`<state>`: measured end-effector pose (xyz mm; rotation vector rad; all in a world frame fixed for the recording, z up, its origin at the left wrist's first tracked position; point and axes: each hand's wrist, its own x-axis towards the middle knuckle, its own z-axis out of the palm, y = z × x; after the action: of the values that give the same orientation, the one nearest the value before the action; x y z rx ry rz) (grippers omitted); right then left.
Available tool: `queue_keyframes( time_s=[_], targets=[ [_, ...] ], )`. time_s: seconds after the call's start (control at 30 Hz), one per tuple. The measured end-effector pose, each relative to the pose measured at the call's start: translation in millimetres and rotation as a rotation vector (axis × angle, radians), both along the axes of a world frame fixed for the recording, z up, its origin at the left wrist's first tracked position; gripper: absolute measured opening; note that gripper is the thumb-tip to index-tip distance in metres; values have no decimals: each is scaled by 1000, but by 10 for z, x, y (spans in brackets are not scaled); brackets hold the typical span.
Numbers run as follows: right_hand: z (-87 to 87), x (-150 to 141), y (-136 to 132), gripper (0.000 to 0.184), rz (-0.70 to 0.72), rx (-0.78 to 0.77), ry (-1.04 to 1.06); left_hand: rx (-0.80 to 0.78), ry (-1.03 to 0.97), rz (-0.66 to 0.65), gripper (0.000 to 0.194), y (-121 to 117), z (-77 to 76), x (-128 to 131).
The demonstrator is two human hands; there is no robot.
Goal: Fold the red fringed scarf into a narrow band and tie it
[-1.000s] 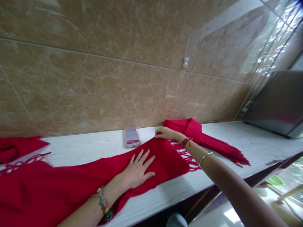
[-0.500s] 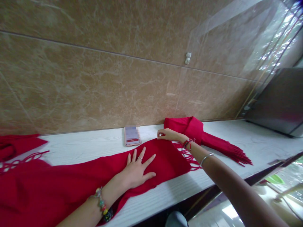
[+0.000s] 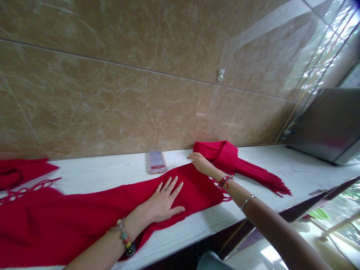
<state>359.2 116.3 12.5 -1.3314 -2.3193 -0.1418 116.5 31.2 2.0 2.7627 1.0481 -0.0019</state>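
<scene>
We are resting our left hand (image 3: 162,206), fingers spread wide, on a red scarf (image 3: 92,212); our right hand (image 3: 201,164) is touching its fringed end, any pinch hidden. The scarf is stretching along the counter (image 3: 107,170), while a phone (image 3: 156,159) and a folded scarf (image 3: 229,159) are lying by the back edge.

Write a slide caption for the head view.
Left hand flat on a red scarf, right hand at its edge, phone beyond.
</scene>
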Motion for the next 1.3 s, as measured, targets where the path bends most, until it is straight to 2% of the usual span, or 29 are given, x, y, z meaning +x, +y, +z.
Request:
queue_keyframes(
  time_s=[0.13,0.23,0.33,0.5,0.57,0.63,0.7,0.8,0.87,1.0,1.13,1.3],
  targets=[
    [-37,-352,-348,38,12,43,-66,6,-12,95,87,-15,-13,-3],
    [-189,-493,-539,43,-40,-47,-161,-26,8,151,92,-41,-5,-60],
    [-288,-491,-598,45,-88,-128,-197,-59,47,172,94,-95,-2,-178],
    [-204,-496,-581,44,-100,-152,-214,-88,81,129,95,-234,20,-459],
    [-119,-568,-625,44,-89,-112,-161,-56,48,96,84,-298,62,-557],
    [-23,-674,-735,43,3,-71,-79,10,-11,67,61,-366,119,-626],
    [66,-787,-911,42,162,-83,-17,70,-23,52,42,-438,180,-662],
    [124,-899,-1227,41,369,-149,-60,115,47,39,34,-550,247,-664],
    [89,-906,-1401,44,421,-149,-125,144,72,66,34,-621,269,-641],
    [-84,-823,-1551,34,384,-28,-179,171,116,173,38,-736,272,-590],
    [-211,-808,-1543,27,359,131,-181,127,207,179,34,-777,281,-570],
    [-268,-915,-1537,26,286,254,-192,186,231,197,32,-785,334,-534]
  ],
)
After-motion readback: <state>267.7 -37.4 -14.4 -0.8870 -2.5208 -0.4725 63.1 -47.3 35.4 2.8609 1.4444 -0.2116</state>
